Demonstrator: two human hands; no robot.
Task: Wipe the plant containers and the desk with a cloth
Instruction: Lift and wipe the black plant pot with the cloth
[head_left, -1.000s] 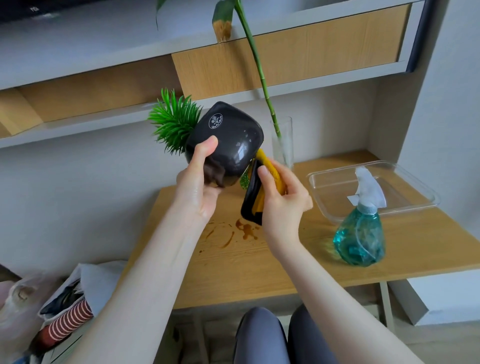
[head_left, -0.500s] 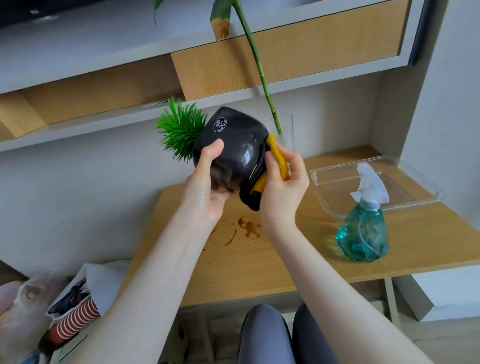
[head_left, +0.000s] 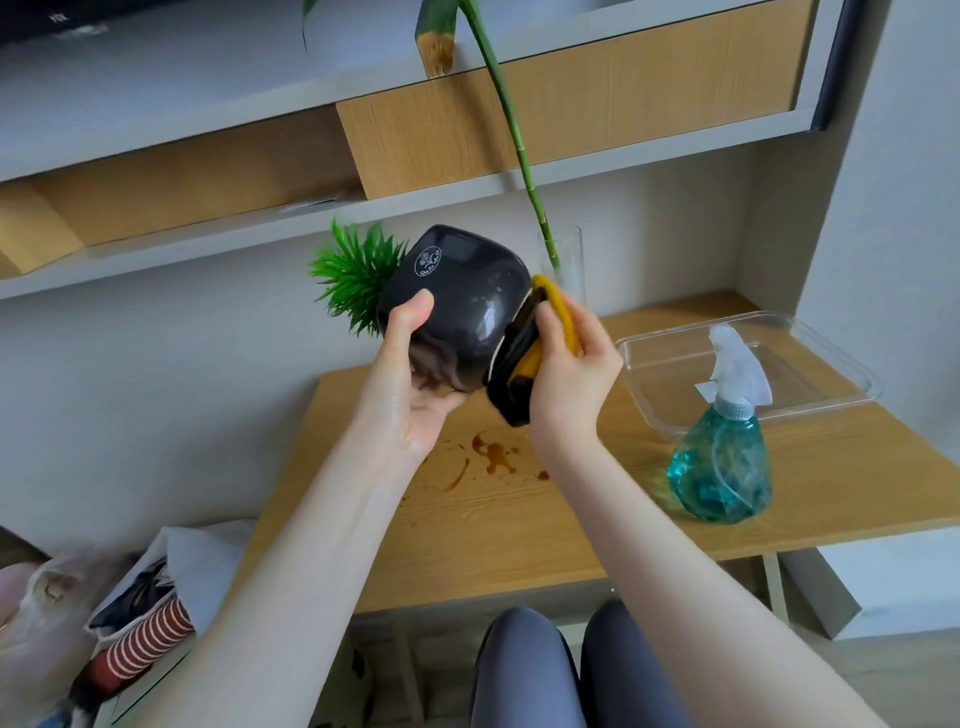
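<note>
Pot: a glossy black plant pot is held in the air above the desk, tipped on its side so that the spiky green plant points left and away.
Cloth: a folded black-and-yellow cloth is pressed against the pot's underside, touching it.
Left hand: the left hand is closed around the pot, thumb laid over the near wall and palm cupped beneath.
Right hand: the right hand is closed on the cloth, its fingers curled over the yellow edge.
Step in hand: the base of the pot is judged to be under wiping (the desk is not yet cleaned).
Desk: brown stains are seen directly below the hands; a blue spray bottle and a clear tray stand to the right, and a glass vase with a green stem just behind the cloth.
Risk, slip: the smooth pot could be pushed out of a one-handed hold by firm rubbing.
Risk, spill: filling could be shed while the pot is tipped.
Risk, vase: the vase could be knocked by a wide stroke.
</note>
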